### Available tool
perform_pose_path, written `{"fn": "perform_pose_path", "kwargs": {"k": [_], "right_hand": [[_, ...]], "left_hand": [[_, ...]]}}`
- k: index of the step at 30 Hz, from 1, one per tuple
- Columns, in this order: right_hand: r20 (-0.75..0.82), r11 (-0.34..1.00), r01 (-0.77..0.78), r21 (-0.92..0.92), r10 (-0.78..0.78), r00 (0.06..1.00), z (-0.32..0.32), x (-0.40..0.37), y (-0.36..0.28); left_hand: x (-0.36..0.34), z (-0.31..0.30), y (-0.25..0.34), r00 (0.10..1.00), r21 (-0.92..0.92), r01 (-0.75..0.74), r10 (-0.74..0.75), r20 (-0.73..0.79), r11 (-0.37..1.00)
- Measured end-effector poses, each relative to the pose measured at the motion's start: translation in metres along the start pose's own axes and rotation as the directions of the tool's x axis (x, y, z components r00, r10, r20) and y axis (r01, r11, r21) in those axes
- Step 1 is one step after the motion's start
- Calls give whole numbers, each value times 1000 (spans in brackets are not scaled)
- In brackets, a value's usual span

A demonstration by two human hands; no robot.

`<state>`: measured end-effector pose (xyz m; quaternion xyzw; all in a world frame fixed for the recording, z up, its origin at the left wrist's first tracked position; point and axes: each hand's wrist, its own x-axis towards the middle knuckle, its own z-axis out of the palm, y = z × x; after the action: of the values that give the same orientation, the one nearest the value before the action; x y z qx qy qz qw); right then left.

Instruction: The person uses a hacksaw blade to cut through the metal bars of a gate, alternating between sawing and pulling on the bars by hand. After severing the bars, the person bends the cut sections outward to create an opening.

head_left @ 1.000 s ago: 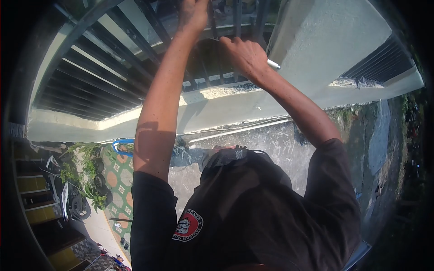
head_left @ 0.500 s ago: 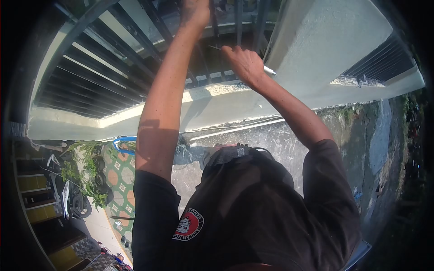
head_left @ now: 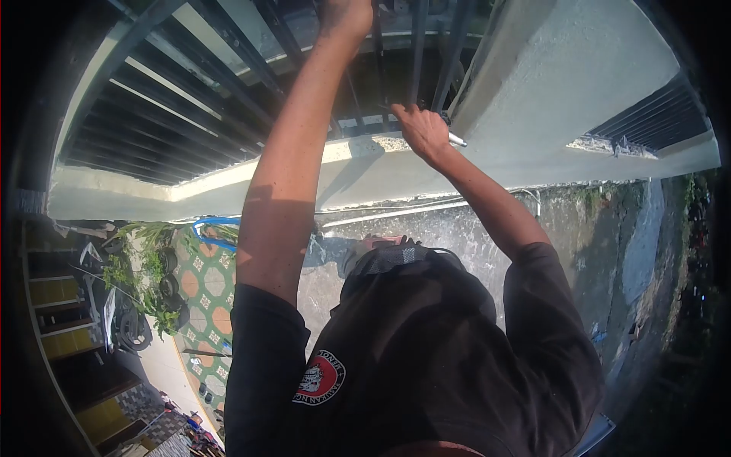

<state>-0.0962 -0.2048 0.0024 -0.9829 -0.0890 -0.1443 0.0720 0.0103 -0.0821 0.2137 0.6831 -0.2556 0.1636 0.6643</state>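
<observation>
My left hand (head_left: pixel 346 21) is raised to the dark metal bars (head_left: pixel 416 57) at the top of the view. Its fingers are cut off by the frame edge, so what it grips does not show. Lower and to the right, my right hand (head_left: pixel 423 132) is closed around a slim tool (head_left: pixel 457 140) with a pale, silvery handle end. The handle pokes out on the wrist side, while the tool's working end is too dim to make out. This hand is in front of the lower bars, just above the pale ledge (head_left: pixel 346 150).
A pale wall pillar (head_left: pixel 548 84) stands right of the bars. Below the ledge, white pipes (head_left: pixel 396 215) run above the concrete ground (head_left: pixel 487 244). At left are plants (head_left: pixel 156 278), a blue hoop-like item (head_left: pixel 204 230), patterned tiles (head_left: pixel 205 305) and a motorcycle (head_left: pixel 129 327).
My right hand has moved down along the bars toward the ledge, still holding the tool. My left hand has shifted slightly right in view. The whole scene has shifted a little with my head.
</observation>
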Motion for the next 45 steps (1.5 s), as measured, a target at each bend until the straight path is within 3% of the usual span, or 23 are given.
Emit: {"fn": "perform_pose_path", "kwargs": {"k": [2, 4, 5, 7, 8, 9, 10, 11, 15, 19, 24, 28, 32, 35, 38, 39, 42, 44, 45], "right_hand": [[91, 998, -61, 35, 58, 994, 47, -12, 13], [99, 995, -84, 60, 78, 992, 45, -18, 13], [110, 991, -105, 85, 95, 989, 45, -22, 12], [98, 980, -135, 147, 121, 988, 29, -25, 8], [82, 966, -160, 204, 146, 986, 17, -25, 6], [71, 964, -168, 208, 156, 985, 10, -30, 2], [-18, 924, -181, 337, 199, 980, 4, -38, -5], [-106, 872, -176, 458, 250, 962, -3, -43, -10], [-110, 671, -207, 712, 397, 911, -34, -28, -42], [-239, 534, -58, 844, 470, 850, -92, 22, -76], [-320, 520, 14, 854, 504, 802, -161, 72, -99], [-345, 558, -36, 829, 561, 753, -177, 86, -109], [-253, 606, -220, 764, 596, 762, -172, 85, -118], [-164, 581, -372, 724, 669, 725, -133, 83, -110], [-77, 518, -485, 705, 736, 673, -54, 65, -96], [-16, 475, -519, 711, 748, 663, -43, 56, -98], [3, 455, -548, 702, 767, 641, -23, 42, -109], [11, 431, -536, 726, 772, 636, -57, 50, -114], [-70, 471, -458, 754, 751, 657, -77, 57, -117]], "left_hand": [[-3, -2, 8, 1000, -1, 13, -13, 0, 1000], [-5, -9, 20, 978, 44, 149, -154, 143, 988], [-3, -6, 13, 977, 47, 149, -154, 145, 988], [0, 5, -4, 993, 91, -46, 55, -104, 995], [3, 6, -5, 994, 92, -54, 62, -92, 994], [0, 5, 5, 993, 70, 77, -70, -93, 995], [-1, 4, 10, 975, 50, 207, -203, -88, 977], [1, 3, 11, 979, 53, 196, -192, -71, 979], [3, -12, -15, 983, -201, 0, 37, 178, 980], [-1, -9, 0, 980, -129, -34, 58, 189, 991], [-6, -16, 21, 962, -224, 121, -59, 265, 967], [-3, -24, 40, 920, -237, 266, -172, 353, 934], [-3, -26, 41, 939, -93, 228, -194, 283, 969], [2, -26, 29, 956, 6, -22, 19, 294, 1000], [-2, -22, 25, 962, 51, -86, 70, 264, 995], [-1, -23, 24, 943, 171, -225, 170, 285, 959], [-5, -17, 21, 958, 94, -166, 138, 251, 982], [-8, -11, 13, 955, 16, -141, 132, 264, 990], [-8, -9, 5, 960, -52, -122, 131, 247, 991]]}}
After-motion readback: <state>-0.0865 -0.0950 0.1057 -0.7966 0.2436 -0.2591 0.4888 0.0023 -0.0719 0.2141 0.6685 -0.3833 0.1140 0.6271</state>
